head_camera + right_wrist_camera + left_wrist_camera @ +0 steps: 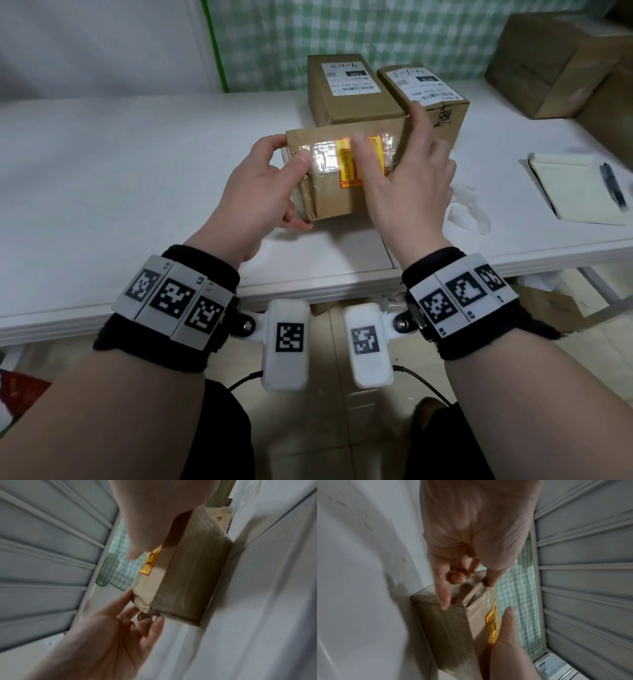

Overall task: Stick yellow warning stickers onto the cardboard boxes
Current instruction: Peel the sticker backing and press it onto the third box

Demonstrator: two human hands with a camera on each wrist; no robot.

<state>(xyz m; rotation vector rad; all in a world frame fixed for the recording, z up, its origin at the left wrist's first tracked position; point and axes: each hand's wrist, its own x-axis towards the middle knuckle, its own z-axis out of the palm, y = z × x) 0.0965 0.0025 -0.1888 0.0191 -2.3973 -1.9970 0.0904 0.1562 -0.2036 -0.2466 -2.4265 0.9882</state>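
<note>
White table [137,164] bore a taped cardboard box [329,198]; left hand [260,192] gripped its end; right hand [411,181], fingers straight, pressed the yellow sticker [346,168].

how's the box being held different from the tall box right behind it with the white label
The held box carries a yellow warning sticker over shiny clear tape; the tall box carries a white shipping label and no yellow sticker that shows. The held box is gripped at its end by the left hand, with the right hand open over the sticker; the tall box stands untouched. The held box sits lower. Both are brown cardboard on the white table.
</note>
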